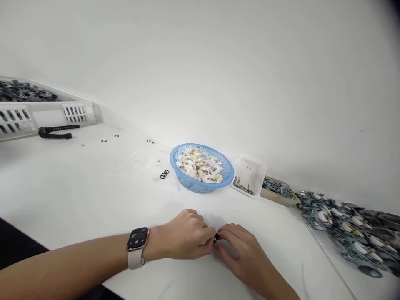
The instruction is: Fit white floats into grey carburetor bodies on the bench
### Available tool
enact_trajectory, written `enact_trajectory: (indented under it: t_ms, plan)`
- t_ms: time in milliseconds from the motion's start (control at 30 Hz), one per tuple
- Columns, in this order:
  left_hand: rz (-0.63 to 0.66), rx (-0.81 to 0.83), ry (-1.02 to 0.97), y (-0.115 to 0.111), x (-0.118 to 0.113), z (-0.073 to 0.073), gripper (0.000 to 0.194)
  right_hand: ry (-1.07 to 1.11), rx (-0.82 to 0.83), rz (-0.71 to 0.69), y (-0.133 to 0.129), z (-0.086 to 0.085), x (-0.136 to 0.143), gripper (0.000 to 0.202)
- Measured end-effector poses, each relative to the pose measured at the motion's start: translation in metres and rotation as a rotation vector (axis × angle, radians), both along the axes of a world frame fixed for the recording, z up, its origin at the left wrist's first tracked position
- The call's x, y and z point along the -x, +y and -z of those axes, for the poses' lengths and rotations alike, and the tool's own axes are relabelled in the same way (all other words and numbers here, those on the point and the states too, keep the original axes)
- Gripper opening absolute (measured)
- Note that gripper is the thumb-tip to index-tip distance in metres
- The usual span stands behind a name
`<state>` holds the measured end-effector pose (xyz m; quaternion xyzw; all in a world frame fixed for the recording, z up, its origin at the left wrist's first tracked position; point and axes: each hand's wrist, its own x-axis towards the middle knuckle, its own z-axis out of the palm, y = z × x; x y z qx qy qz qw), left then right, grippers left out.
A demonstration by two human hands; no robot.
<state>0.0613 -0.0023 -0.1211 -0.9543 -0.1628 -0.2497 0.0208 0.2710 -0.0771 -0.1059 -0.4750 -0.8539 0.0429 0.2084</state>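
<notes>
Near the front of the white table, my left hand (190,235) and my right hand (239,250) meet fingertip to fingertip. Both are closed in a pinch on a small black part (216,237) with a thin light stripe. Its exact kind cannot be made out, as fingers cover much of it. A watch (137,241) with a pale strap is on my left wrist. Beyond my hands stands a blue plastic basket (200,188) heaped with white curved plastic pieces (200,164). Several black rubber rings (164,174) lie just left of the basket.
A clear tray (256,183) with thin metal pins adjoins the basket's right side. Past it are a cardboard box (278,197) and a pile of grey metal parts (350,233). At far left, a white crate (46,116) stands behind a black wristband (56,132).
</notes>
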Motion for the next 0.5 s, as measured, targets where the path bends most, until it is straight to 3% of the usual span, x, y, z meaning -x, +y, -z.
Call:
enact_trajectory:
  t_ms: [500]
  plan:
    - [0.04,0.061,-0.045,0.0018,0.0021,0.0054,0.014,-0.012,0.002,0.017,-0.0019,0.0014,0.0008,0.012]
